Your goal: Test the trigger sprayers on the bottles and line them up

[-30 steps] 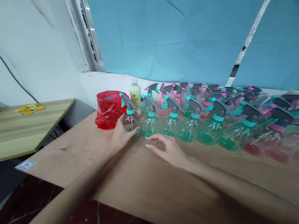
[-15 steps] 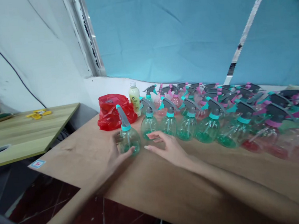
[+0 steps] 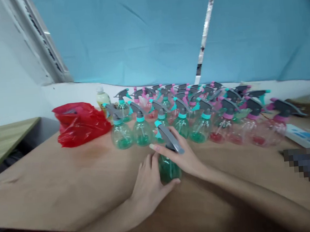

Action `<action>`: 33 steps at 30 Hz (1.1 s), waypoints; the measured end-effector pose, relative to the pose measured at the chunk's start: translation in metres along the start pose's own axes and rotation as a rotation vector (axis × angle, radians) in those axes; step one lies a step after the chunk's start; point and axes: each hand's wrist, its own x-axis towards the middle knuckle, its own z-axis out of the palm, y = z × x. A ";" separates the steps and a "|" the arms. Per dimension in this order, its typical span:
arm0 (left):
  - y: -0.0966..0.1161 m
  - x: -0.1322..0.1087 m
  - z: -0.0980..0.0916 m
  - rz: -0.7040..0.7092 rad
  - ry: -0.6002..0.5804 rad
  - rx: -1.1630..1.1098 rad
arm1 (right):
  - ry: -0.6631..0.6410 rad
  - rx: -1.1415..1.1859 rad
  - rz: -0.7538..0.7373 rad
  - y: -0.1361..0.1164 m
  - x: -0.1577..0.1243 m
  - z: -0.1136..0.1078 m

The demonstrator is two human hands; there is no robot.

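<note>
A green spray bottle (image 3: 170, 169) with a grey and turquoise trigger head stands close in front of me. Round the lower part of its body curl the fingers and thumb of my left hand (image 3: 148, 188). My right hand (image 3: 186, 155) closes about the neck and trigger head from the right, thumb across the front; its other fingers are partly hidden behind the head. Behind this bottle is a row of similar green spray bottles (image 3: 142, 131), each with a little green showing at the bottom. Pink spray bottles (image 3: 235, 131) continue the row to the right.
A red plastic bag (image 3: 80, 125) lies at the left, beside a pale yellow drink bottle (image 3: 103, 98). More spray bottles crowd the back of the wooden table (image 3: 96, 185). A dark pixelated patch (image 3: 309, 164) and a white and blue item (image 3: 304, 134) are at the right.
The view has turned right. The held spray bottle has come away from the left end of the row, nearer to me. My right hand, open before, now grips its neck and head.
</note>
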 end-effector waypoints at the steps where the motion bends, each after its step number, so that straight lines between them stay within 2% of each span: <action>1: 0.008 0.007 0.006 0.026 -0.025 -0.019 | 0.015 -0.002 -0.007 0.003 -0.001 -0.011; 5: 0.039 0.029 0.026 0.126 -0.054 -0.077 | 0.084 -0.016 -0.016 0.016 -0.003 -0.051; 8: 0.051 0.041 0.038 0.175 -0.084 -0.107 | 0.104 -0.011 -0.006 0.024 -0.006 -0.074; 11: 0.048 0.051 0.045 0.256 -0.154 -0.158 | 0.098 0.008 -0.001 0.031 -0.007 -0.092; 15: 0.025 0.061 0.046 0.325 -0.233 -0.149 | 0.057 -0.008 0.002 0.038 -0.003 -0.109; 18: 0.010 0.066 0.047 0.337 -0.299 -0.058 | 0.028 -0.008 -0.030 0.042 0.004 -0.115; 22: 0.006 0.068 0.047 0.384 -0.362 0.025 | -0.035 -0.012 -0.017 0.045 0.010 -0.119; 25: 0.009 0.068 0.048 0.389 -0.363 0.039 | -0.061 -0.038 0.013 0.045 0.011 -0.119; 33: 0.008 0.070 0.048 0.398 -0.344 0.016 | -0.031 0.002 0.003 0.046 0.010 -0.117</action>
